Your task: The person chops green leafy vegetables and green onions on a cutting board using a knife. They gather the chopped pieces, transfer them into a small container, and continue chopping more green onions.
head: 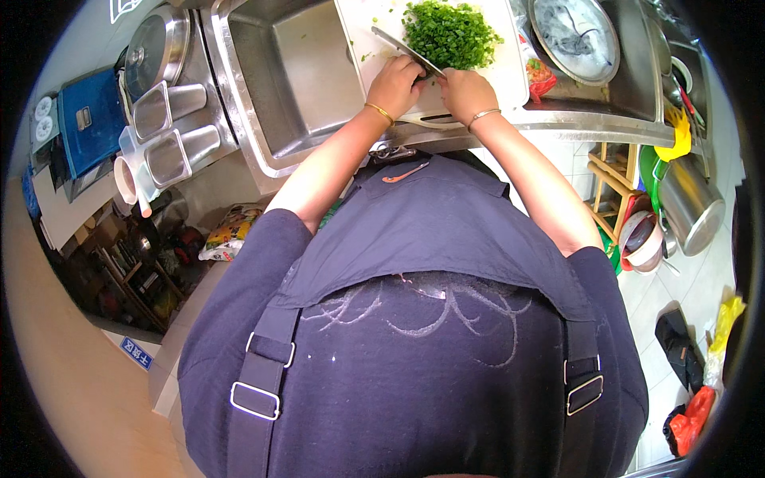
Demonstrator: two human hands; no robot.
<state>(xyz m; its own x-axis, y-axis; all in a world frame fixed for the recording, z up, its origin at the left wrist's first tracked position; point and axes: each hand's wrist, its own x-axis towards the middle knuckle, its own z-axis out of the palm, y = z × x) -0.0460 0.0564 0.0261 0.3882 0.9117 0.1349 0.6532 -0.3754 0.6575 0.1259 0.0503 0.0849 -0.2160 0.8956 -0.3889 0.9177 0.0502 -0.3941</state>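
A white cutting board (507, 80) lies across the steel sink in front of me. On it is a heap of chopped green onions (448, 36). My right hand (469, 95) grips a kitchen knife (406, 51) at its near end, and the blade slants away to the far left beside the heap. My left hand (395, 86) is bent in against the near part of the blade, fingers curled. What its fingertips hold, if anything, is hidden. A few green bits lie scattered left of the knife.
The left sink basin (317, 77) sits beside the board. At right, a metal bowl (575, 39) holds cloudy water, next to a red plastic bag (541, 80). Steel containers (167, 158) stand far left. A wooden stool (615, 173) and metal pot (693, 203) are at right.
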